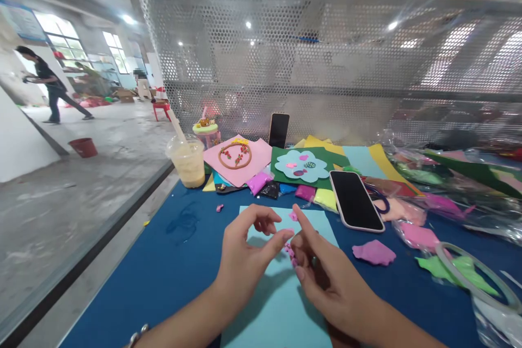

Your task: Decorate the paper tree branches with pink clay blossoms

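Both my hands meet over a light blue sheet [281, 304] lying on the dark blue table [179, 261]. My left hand [248, 250] and my right hand [322, 272] pinch a small piece of pink clay [290, 253] between their fingertips. Another tiny pink bit [293, 216] sits on the sheet just beyond my fingers. A flattened purple-pink clay lump [374, 253] rests to the right of my right hand.
A phone [355, 200] lies face up right of the sheet; a second phone [279, 130] leans on the perforated screen. A drink cup [188, 161], craft sheets, clay bags [285, 191] and green clay [457, 269] crowd the back and right. People stand far left.
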{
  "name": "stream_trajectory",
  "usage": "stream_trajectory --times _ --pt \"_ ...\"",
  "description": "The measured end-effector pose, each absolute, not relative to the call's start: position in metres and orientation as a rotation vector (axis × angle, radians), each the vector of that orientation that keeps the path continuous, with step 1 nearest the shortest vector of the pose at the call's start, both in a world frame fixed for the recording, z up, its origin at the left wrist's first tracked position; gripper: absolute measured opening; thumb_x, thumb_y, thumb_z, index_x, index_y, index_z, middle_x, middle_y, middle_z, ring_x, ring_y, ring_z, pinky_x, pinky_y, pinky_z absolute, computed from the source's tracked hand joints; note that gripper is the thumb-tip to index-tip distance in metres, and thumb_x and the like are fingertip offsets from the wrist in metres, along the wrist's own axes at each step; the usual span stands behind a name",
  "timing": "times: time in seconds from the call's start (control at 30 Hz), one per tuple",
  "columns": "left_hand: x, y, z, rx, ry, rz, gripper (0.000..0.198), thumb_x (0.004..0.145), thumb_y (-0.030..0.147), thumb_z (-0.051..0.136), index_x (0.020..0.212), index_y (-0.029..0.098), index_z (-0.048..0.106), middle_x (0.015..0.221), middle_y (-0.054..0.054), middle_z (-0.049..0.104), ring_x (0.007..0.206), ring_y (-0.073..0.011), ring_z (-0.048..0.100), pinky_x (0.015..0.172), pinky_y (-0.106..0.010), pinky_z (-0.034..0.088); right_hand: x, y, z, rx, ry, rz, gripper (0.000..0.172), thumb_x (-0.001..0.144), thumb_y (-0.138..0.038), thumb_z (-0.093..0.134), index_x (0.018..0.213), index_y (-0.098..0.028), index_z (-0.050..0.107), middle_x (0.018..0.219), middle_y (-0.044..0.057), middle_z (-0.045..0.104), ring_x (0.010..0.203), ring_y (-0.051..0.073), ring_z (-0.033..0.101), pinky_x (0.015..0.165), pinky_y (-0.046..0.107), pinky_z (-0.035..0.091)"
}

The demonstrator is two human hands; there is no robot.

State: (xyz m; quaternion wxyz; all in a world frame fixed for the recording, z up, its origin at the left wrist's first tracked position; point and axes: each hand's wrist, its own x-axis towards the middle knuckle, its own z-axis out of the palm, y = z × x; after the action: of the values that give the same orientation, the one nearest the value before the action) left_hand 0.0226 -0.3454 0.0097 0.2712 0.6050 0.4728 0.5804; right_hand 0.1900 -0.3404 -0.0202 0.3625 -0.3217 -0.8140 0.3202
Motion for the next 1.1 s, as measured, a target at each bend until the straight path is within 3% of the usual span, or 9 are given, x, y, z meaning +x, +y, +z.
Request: stream_trajectory --times 0.33,0.57,0.83,0.9,1.0,1.1 --pt "0.0206 -0.3469 0.0115 1.818 1.302 1.657 0.013 0.074 0.028 0.071 0.076 0.02 0.062 0.064 0.004 0.059 0.06 -0.0104 0.051 0.059 -0.021 0.042 0.1926 -0.3434 -0.0213 -0.836 -2.152 0.827 0.078 0.086 -0.016 0.042 0.149 -0.029 0.0 0.086 0.001 0.054 0.064 0.011 0.053 0.066 0.025 0.047" --pt "0.019 -0.3464 0.0108 1.876 1.313 1.678 0.012 0.075 0.026 0.071 0.076 0.019 0.061 0.064 0.004 0.059 0.06 -0.0091 0.052 0.059 -0.019 0.043 0.192 -0.3423 -0.0213 -0.838 -2.228 0.722 0.077 0.084 -0.013 0.038 0.147 -0.039 0.003 0.081 -0.001 0.052 0.068 0.015 0.054 0.087 0.043 0.041" --pt "0.0198 -0.3466 0.0096 1.952 1.305 1.687 0.011 0.077 0.024 0.069 0.077 0.019 0.06 0.065 0.004 0.059 0.06 -0.0086 0.052 0.059 -0.019 0.043 0.1936 -0.3435 -0.0216 -0.848 -2.238 0.773 0.082 0.081 -0.012 0.038 0.146 -0.042 -0.001 0.084 -0.002 0.053 0.07 0.016 0.056 0.093 0.051 0.034" --pt "0.0199 -0.3463 0.0097 1.973 1.299 1.688 0.01 0.077 0.024 0.069 0.078 0.019 0.06 0.065 0.004 0.059 0.06 -0.0085 0.052 0.059 -0.019 0.043 0.1936 -0.3439 -0.0208 -0.841 -2.239 0.768 0.082 0.08 -0.011 0.038 0.146 -0.042 0.001 0.084 -0.002 0.053 0.07 0.015 0.056 0.091 0.047 0.036" --pt "0.0202 -0.3457 0.0099 2.003 1.288 1.686 0.011 0.077 0.024 0.069 0.077 0.019 0.059 0.065 0.005 0.059 0.06 -0.0084 0.052 0.059 -0.019 0.043 0.1934 -0.3448 -0.0197 -0.822 -2.227 0.778 0.081 0.08 -0.01 0.038 0.146 -0.041 0.003 0.084 -0.002 0.052 0.068 0.013 0.054 0.077 0.034 0.043" --pt "0.0202 -0.3453 0.0098 2.023 1.273 1.678 0.01 0.077 0.022 0.068 0.078 0.019 0.059 0.066 0.004 0.059 0.06 -0.0085 0.052 0.06 -0.019 0.043 0.1935 -0.3448 -0.0198 -0.805 -2.202 0.812 0.08 0.08 -0.009 0.038 0.146 -0.041 0.006 0.084 -0.002 0.051 0.067 0.012 0.053 0.066 0.026 0.041"
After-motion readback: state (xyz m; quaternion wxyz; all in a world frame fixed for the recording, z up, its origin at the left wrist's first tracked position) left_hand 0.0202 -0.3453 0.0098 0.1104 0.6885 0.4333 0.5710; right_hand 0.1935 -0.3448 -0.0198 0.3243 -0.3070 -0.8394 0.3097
